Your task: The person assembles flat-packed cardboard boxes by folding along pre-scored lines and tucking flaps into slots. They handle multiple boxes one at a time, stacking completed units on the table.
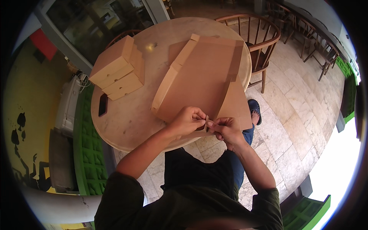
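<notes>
A brown cardboard box (199, 76), partly folded, lies open on the round table with its left side wall raised and a wide flap at the right. At its near corner my left hand (188, 122) pinches a small cardboard tab (207, 119). My right hand (226, 130) grips the same corner from the other side, fingertips almost meeting those of the left. Both hands are closed, and the fingers hide part of the tab. Beyond my left arm, folded brown boxes (119, 69) are stacked on the table.
A dark phone (103, 105) lies at the left edge of the round table (126, 126). Behind the right side stands a wooden chair (264, 46). Green crates (90, 153) line the left, and more chairs stand along the far right wall. My foot (254, 112) is beside the table.
</notes>
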The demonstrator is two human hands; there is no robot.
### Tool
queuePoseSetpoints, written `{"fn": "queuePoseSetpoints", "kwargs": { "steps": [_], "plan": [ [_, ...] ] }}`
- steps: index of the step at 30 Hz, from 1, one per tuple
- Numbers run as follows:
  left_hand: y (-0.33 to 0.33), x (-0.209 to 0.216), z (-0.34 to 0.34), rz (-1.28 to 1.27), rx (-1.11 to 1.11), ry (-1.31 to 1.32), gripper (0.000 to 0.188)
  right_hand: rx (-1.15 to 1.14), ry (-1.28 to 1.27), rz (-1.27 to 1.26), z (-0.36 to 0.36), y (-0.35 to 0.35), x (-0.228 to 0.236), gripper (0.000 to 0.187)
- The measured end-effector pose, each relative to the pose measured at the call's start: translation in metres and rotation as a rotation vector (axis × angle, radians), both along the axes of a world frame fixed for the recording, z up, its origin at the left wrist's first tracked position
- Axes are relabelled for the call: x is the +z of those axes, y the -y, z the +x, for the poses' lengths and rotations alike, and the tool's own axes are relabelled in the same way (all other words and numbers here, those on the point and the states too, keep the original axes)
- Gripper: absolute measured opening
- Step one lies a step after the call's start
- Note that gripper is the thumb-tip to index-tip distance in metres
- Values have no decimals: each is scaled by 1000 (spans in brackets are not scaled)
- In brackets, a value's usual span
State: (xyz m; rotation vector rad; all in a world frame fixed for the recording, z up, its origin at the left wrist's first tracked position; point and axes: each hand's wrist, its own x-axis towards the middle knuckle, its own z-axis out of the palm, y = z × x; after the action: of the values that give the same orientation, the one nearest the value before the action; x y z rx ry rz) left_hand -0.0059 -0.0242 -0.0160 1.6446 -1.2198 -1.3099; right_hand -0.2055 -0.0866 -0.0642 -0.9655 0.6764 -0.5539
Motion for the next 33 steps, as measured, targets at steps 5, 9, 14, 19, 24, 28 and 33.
{"fn": "queuePoseSetpoints", "kwargs": {
  "steps": [5,9,14,19,24,28,33],
  "plan": [
    [6,4,1,22,-89,65,12,7,-65,-73,3,-2,4,27],
    [10,4,1,13,-130,141,11,51,-99,-127,1,-5,9,29],
    [21,2,12,199,-123,-39,6,77,-21,-20,-2,-7,10,30],
    [29,-6,18,272,-108,-148,7,13,-15,-84,-1,-6,2,28],
    [22,-11,5,30,-183,189,5,16,-40,-274,3,-9,-8,19],
    [5,-7,-6,-315,-263,582,13,-28,-59,-330,2,-3,-5,21],
    [-15,11,-17,-365,-401,755,19,-283,-278,-637,-2,36,11,38]
  ]
}}
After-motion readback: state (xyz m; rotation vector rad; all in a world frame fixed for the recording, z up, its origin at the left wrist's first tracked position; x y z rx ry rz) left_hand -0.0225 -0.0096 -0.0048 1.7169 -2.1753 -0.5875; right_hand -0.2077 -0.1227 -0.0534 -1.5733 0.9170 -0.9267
